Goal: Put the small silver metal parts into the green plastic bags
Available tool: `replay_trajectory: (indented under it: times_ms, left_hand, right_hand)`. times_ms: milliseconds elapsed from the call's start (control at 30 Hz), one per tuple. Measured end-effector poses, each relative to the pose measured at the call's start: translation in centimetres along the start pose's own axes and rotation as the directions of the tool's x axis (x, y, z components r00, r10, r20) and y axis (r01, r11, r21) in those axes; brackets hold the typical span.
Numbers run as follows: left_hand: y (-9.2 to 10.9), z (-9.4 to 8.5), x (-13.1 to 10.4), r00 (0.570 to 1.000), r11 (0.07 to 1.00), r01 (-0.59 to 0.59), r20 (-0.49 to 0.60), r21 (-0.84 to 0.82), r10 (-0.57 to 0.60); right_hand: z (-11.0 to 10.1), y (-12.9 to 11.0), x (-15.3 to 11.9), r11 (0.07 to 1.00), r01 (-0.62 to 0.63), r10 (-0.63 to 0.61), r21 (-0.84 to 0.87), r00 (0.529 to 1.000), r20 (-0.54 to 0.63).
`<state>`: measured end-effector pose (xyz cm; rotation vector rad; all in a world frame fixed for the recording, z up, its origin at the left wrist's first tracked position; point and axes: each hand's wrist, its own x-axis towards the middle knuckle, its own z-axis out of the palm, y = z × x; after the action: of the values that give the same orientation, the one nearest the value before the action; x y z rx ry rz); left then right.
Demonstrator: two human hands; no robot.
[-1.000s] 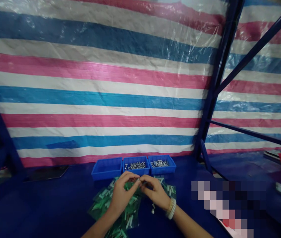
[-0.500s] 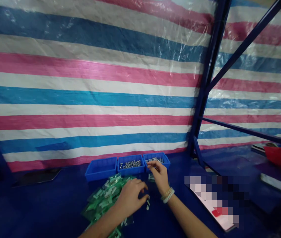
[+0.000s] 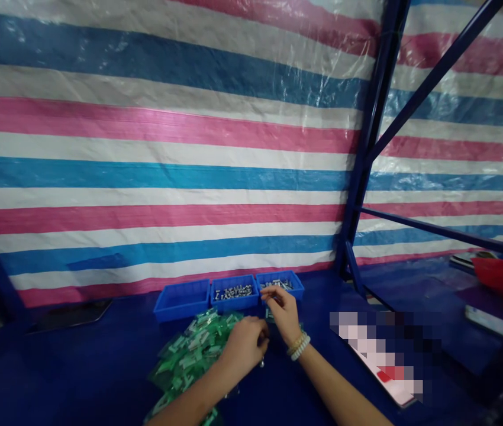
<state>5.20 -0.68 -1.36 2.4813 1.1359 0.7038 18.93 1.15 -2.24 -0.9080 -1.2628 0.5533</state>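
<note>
My left hand is at the right edge of a heap of small green-and-clear plastic packets. Its fingers are curled in a pinch, and a small shiny metal piece shows at the fingertips; the hand hides most of it. My right hand, with beaded bracelets at the wrist, is at the front of the right blue bin, which holds small metal parts. Its fingers are bent but apart from the thumb, with nothing visible in them. A small packet lies beside it, partly hidden.
The middle blue bin holds many small metal pieces; the left blue bin shows only its bare inside. A pink-and-white flat object, partly pixelated, lies at right. A dark flat object lies at left. Blue frame posts stand before striped sheeting.
My left hand has moved slightly right and up, its fingers closing over the small metal pieces that lay on the table. The right hand has stayed near the right bin, shifting only slightly.
</note>
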Motion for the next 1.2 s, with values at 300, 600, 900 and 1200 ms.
replay_trajectory:
  times_ms: [300, 600, 900, 1200]
  left_hand:
    - [-3.0, -5.0, -0.4, 0.962, 0.874, 0.017, -0.231, -0.486, -0.147]
    - [-2.6, -4.6, -1.4, 0.940, 0.639, 0.042, -0.187, -0.768, -0.286]
    - [-2.5, -3.2, -2.2, 0.922, 0.699, -0.035, -0.293, -0.714, -0.253]
    - [-2.5, -4.2, -1.6, 0.875, 0.923, -0.171, -0.485, -0.346, -0.019]
  right_hand:
    - [1.5, -2.3, -1.4, 0.985, 0.171, -0.157, -0.033, 0.954, 0.257]
    - [1.5, -3.2, -1.7, 0.960, 0.278, -0.258, -0.035, 0.926, 0.277]
    - [1.3, -3.3, -1.8, 0.982, 0.179, -0.153, -0.068, 0.946, 0.286]
    - [1.7, -1.8, -1.9, 0.983, -0.122, 0.049, 0.140, 0.897, 0.438]
